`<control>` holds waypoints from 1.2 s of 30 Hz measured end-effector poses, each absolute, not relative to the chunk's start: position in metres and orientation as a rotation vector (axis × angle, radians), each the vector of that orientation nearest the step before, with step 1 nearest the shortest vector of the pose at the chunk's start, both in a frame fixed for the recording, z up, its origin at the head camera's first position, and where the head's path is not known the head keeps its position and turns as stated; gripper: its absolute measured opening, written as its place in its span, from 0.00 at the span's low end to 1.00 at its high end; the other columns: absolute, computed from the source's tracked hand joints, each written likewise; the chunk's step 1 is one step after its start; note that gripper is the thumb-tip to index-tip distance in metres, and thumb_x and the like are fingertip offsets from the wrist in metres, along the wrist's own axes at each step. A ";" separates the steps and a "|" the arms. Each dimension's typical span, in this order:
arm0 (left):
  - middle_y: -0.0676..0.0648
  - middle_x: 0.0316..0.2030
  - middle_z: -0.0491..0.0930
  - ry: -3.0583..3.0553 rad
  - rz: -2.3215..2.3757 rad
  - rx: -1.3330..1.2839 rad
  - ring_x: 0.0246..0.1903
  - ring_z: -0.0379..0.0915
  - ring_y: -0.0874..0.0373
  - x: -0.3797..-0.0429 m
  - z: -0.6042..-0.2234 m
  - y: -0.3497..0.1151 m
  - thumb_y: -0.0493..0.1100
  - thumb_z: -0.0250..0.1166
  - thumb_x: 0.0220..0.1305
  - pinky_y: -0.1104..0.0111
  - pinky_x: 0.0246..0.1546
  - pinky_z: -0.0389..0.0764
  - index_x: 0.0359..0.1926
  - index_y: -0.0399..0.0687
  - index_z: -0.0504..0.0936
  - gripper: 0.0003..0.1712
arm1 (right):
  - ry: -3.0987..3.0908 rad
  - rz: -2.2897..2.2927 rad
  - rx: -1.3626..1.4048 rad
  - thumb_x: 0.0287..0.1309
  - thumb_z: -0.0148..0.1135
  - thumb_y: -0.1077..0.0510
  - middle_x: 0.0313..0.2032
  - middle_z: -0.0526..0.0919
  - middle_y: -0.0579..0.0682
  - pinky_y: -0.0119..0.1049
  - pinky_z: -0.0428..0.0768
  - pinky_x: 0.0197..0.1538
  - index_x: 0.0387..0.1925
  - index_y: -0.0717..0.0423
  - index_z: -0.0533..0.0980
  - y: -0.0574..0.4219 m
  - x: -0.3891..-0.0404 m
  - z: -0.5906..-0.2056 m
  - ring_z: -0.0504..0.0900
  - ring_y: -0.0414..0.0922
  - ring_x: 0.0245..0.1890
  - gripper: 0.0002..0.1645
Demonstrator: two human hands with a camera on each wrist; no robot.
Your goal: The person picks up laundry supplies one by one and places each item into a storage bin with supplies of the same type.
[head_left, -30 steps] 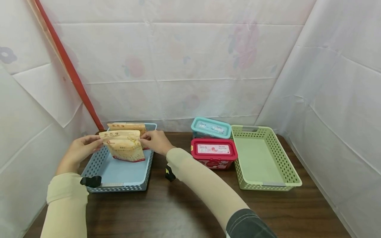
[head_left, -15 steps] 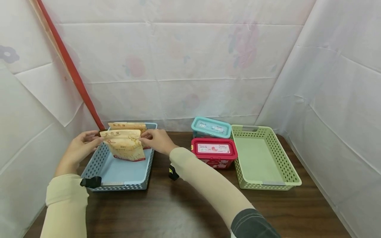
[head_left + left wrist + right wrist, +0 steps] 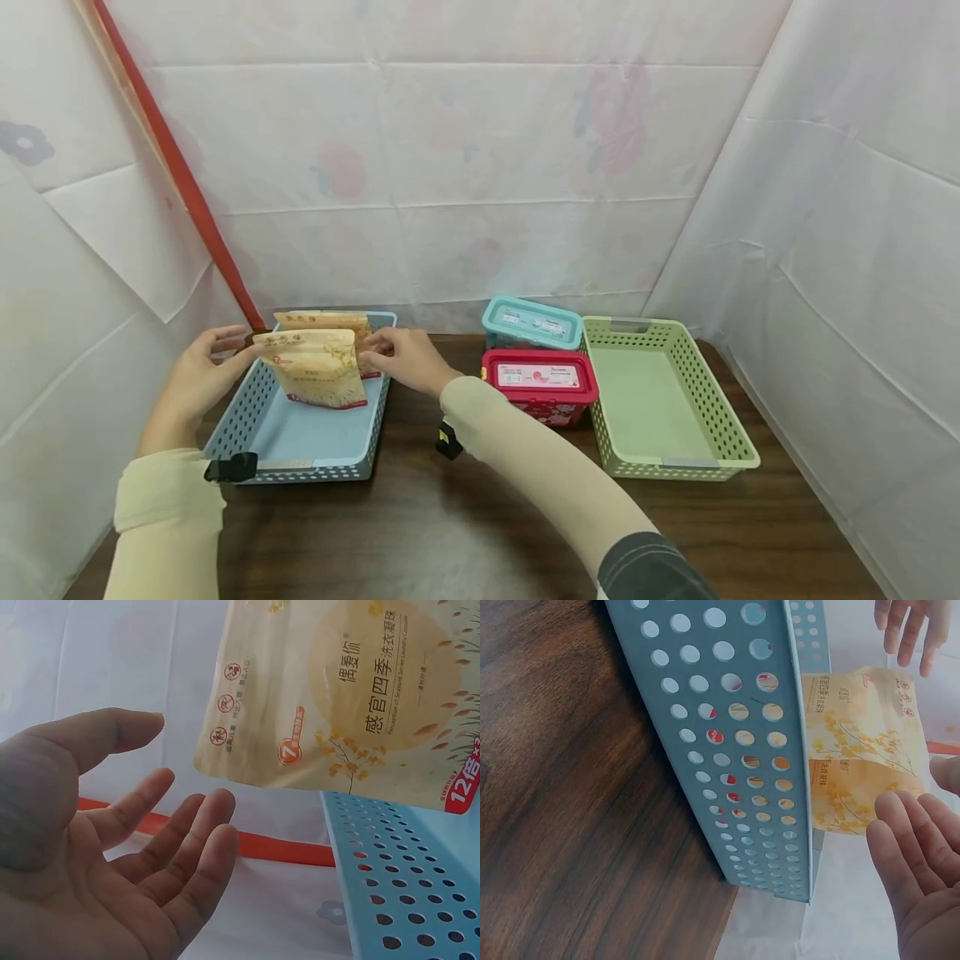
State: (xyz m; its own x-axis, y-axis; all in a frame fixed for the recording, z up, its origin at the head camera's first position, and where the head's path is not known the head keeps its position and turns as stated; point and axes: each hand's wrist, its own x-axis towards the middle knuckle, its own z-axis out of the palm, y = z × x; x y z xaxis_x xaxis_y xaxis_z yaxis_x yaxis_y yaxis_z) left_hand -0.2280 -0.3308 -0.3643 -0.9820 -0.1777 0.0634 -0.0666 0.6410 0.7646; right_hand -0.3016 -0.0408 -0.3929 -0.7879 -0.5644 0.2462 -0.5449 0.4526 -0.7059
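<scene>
In the head view, a cream-yellow stand-up pouch of laundry capsules (image 3: 313,371) stands in the blue perforated basket (image 3: 307,435), leaning slightly. A second, similar pouch (image 3: 322,319) is right behind it, mostly hidden. My left hand (image 3: 193,379) is beside the front pouch's left edge. The left wrist view shows a gap between these spread fingers (image 3: 206,874) and the pouch's top corner. At the other side, my right hand (image 3: 411,360) hovers by the pouches' right edges. Its fingers (image 3: 900,855) are loosely extended and hold nothing in the right wrist view.
To the right, a teal lidded box (image 3: 532,322) and a red lidded box (image 3: 538,385) stand on the dark wooden table (image 3: 480,517). Against them sits a green perforated basket (image 3: 652,408). White sheeting (image 3: 465,167) hangs behind and at both sides.
Both hands have let go of the front pouch's upper edges. The right hand has drawn back a little to the right, and the left fingers have spread. The pouch stays in the basket.
</scene>
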 end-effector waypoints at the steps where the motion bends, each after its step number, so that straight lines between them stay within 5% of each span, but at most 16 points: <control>1: 0.22 0.68 0.58 -2.716 -1.258 0.202 0.62 0.56 0.21 -0.227 -0.364 -0.330 0.62 0.55 0.73 0.29 0.53 0.66 0.76 0.36 0.54 0.46 | 2.652 -1.281 -1.023 0.70 0.62 0.47 0.39 0.83 0.39 0.23 0.78 0.37 0.57 0.53 0.81 -0.040 -0.301 -0.393 0.78 0.30 0.36 0.21; 24: 0.29 0.63 0.69 -2.649 -1.214 -0.071 0.56 0.69 0.32 -0.208 -0.359 -0.278 0.57 0.58 0.74 0.46 0.44 0.77 0.71 0.39 0.65 0.35 | 2.605 -1.330 -1.101 0.68 0.65 0.50 0.41 0.84 0.38 0.24 0.78 0.44 0.57 0.52 0.79 -0.002 -0.278 -0.385 0.80 0.32 0.41 0.20; 36: 0.32 0.61 0.71 -2.632 -1.323 -0.211 0.54 0.70 0.37 -0.203 -0.358 -0.255 0.53 0.56 0.76 0.62 0.38 0.75 0.69 0.39 0.69 0.30 | 2.607 -1.299 -1.050 0.65 0.67 0.47 0.47 0.82 0.40 0.35 0.80 0.53 0.57 0.49 0.79 0.029 -0.269 -0.384 0.80 0.37 0.48 0.22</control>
State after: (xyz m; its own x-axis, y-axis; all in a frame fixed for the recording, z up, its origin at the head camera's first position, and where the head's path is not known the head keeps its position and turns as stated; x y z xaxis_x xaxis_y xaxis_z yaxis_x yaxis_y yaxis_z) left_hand -0.2034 -0.2549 -0.3581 -0.9722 0.0421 0.2303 0.2099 0.5923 0.7779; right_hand -0.2690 0.0291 -0.3836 -0.7691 -0.5898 0.2461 -0.5518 0.4185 -0.7214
